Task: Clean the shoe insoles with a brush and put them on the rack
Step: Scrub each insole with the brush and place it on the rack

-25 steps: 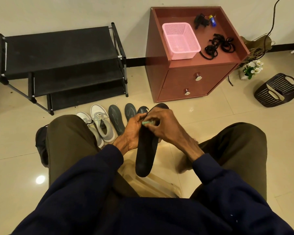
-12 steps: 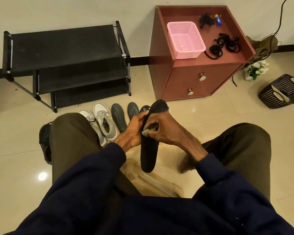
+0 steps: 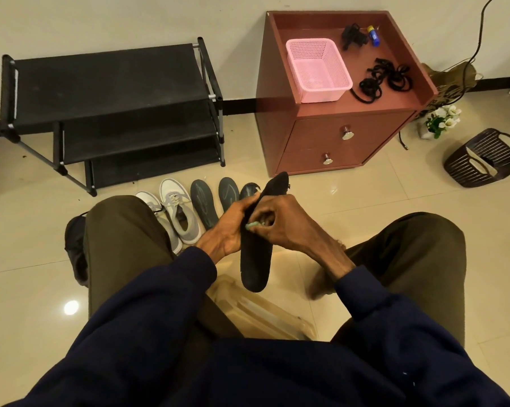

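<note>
gripping black insole (image 3: pixel 255 259) (brush (image 3: pixel 252 226) pressed on it).

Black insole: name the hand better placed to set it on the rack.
Left, probably: the left hand grips the insole and the rack stands on that side; the right hand pinches the green brush.

Of the small pale green brush (image 3: pixel 251 226) at frame centre only a tip shows; the rest sits inside the curled right hand (image 3: pixel 280 224). Both hands cover the middle of the long black insole (image 3: pixel 255 259). The left hand (image 3: pixel 233 227) hides most of a dark floor insole (image 3: pixel 248 190). At upper right, a blue-and-yellow object (image 3: pixel 373 36) is too small to identify.
</note>
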Demonstrator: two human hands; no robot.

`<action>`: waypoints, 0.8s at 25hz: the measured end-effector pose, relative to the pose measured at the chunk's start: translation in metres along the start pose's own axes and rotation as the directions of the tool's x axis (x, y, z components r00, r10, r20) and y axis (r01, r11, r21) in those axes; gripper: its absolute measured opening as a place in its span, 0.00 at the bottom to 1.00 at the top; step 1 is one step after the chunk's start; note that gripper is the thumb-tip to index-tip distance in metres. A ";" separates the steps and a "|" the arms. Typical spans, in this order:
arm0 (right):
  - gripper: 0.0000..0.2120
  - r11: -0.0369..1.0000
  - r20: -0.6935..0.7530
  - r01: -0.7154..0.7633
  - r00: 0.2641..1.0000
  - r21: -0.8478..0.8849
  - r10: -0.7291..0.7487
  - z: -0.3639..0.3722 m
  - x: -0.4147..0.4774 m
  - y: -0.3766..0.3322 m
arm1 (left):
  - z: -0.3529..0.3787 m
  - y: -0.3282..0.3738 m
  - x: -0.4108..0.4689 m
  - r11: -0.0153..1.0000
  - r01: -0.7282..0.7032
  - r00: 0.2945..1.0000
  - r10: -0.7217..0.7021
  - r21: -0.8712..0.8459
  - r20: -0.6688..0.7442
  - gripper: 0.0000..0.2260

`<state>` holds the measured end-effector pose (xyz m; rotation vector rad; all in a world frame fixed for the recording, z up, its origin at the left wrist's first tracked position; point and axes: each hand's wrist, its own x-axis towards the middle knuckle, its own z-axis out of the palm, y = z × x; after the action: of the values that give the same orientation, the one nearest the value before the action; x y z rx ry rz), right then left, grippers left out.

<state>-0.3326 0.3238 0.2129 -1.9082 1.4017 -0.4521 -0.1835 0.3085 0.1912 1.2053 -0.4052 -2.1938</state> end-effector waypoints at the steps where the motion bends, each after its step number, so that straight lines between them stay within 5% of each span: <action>1: 0.07 0.999 -0.001 0.003 1.000 -0.047 -0.003 0.002 0.002 0.000 | -0.001 0.000 0.000 1.000 0.000 1.000 0.000 -0.002 -0.016 0.14; 7: 0.08 0.935 -0.453 -0.202 0.890 -0.290 0.052 -0.005 0.009 0.027 | 0.006 0.001 -0.005 0.998 0.035 0.999 -0.033 -0.044 0.031 0.15; 9: 0.07 0.970 -0.349 -0.085 0.937 -0.229 0.000 -0.003 0.007 0.020 | 0.006 0.001 -0.004 0.999 0.020 1.000 -0.020 -0.031 0.010 0.16; 12: 0.06 0.993 -0.012 0.020 1.000 -0.119 -0.021 -0.003 0.003 0.005 | 0.002 -0.001 0.000 1.000 0.000 0.999 -0.001 -0.007 -0.050 0.16; 17: 0.05 0.932 -0.395 -0.207 0.916 -0.299 0.077 -0.016 0.009 0.031 | 0.004 -0.002 0.000 0.997 0.048 0.998 -0.045 -0.053 0.045 0.21; 20: 0.06 0.968 -0.453 -0.159 0.890 -0.195 0.055 -0.010 0.008 0.029 | 0.007 -0.004 0.001 0.996 0.072 0.996 -0.070 -0.043 0.059 0.22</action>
<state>-0.3556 0.3084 0.1982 -1.9703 1.9188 -0.7367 -0.1914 0.3109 0.1924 1.1507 -0.3389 -2.2903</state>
